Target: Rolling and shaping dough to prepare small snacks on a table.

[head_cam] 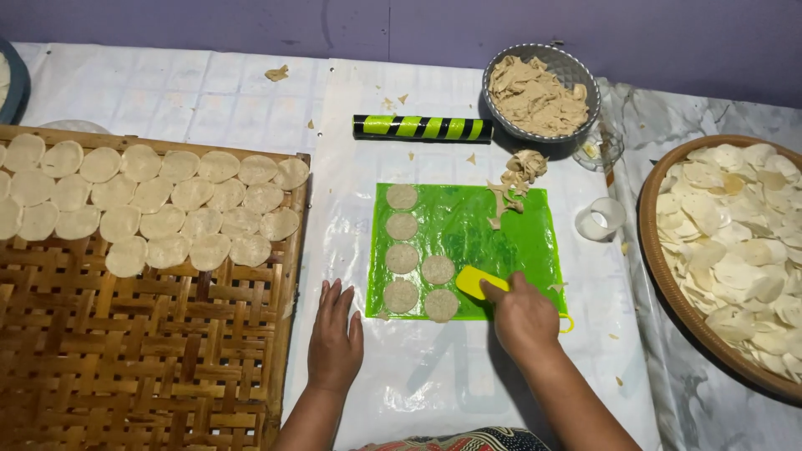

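Head view: nearest, the left hand (335, 338) lies flat and open on the white sheet (418, 376), fingers spread, holding nothing. The right hand (524, 313), at 3 o'clock of it, is closed around a yellow scraper (470, 282), whose blade sticks out toward 10 o'clock onto the green mat (493, 225). Six dough discs (402, 258) lie on the mat: four in a column at 12 to 1 o'clock of the left hand, two more just beside the scraper's edge, the nearest disc (441, 305) at 9 o'clock of the right hand. Dough scraps (516, 177) sit at the mat's far right corner. Farther off lie a green-and-black roller (422, 128) and a bowl (576, 71) of scraps. A woven tray (150, 351) with discs is at 9 o'clock, a round basket (660, 267) of discs at 3 o'clock.
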